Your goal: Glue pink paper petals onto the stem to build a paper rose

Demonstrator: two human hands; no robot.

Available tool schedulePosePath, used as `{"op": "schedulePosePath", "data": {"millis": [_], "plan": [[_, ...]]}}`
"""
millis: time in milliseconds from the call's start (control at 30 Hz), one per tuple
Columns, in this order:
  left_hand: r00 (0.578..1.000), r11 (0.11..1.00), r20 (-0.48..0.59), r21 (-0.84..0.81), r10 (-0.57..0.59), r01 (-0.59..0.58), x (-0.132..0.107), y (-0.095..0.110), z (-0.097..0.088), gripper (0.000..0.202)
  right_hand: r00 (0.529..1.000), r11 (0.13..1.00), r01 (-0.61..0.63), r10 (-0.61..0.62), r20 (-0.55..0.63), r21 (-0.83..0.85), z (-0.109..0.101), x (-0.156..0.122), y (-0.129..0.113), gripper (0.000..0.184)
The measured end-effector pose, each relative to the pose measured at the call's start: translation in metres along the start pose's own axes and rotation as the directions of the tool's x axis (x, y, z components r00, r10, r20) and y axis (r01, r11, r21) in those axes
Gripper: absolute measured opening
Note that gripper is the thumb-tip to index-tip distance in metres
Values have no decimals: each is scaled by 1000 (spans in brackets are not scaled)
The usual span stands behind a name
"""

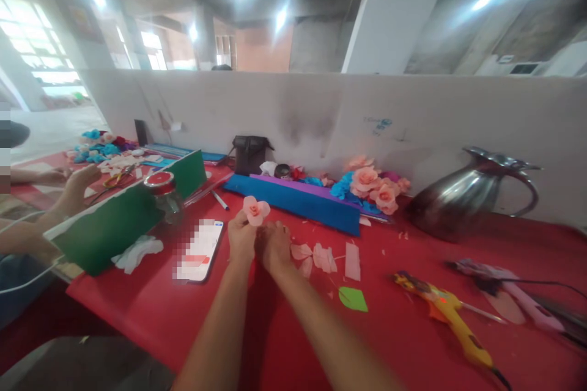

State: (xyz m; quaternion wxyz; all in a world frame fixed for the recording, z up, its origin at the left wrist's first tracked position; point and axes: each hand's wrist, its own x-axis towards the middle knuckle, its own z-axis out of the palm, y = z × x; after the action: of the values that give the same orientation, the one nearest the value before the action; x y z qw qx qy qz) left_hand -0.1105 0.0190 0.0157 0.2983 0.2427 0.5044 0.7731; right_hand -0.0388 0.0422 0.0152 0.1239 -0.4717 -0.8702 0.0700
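Observation:
Both my hands meet over the red table (151,311), holding up a small pink paper flower (255,209). My left hand (241,237) is closed just under the bloom and pinches it from below. My right hand (274,246) is closed beside it, fingers pressed at the flower's base. Loose pink paper petals (316,256) lie on the table just right of my hands, with a green paper leaf (353,299) nearer to me.
A phone (200,250) lies left of my hands, beside a glass jar (165,195) and green paper sheet (119,223). A yellow glue gun (452,314), a pink glue gun (509,293), a steel jug (472,195), finished paper roses (373,186) and blue paper (298,201) sit around. Another person's hand (76,189) reaches in at left.

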Motion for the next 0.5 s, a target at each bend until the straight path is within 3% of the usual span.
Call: {"op": "schedulePosePath", "data": {"millis": [367,500], "plan": [[999,994,28,110,-32,29,-6,8,9,20,997,998,58,-57,56,-29,-1,2,-9,28],[999,993,-44,116,-12,17,0,1,4,24,998,1000,20,-21,59,12,2,5,-12,28]]}}
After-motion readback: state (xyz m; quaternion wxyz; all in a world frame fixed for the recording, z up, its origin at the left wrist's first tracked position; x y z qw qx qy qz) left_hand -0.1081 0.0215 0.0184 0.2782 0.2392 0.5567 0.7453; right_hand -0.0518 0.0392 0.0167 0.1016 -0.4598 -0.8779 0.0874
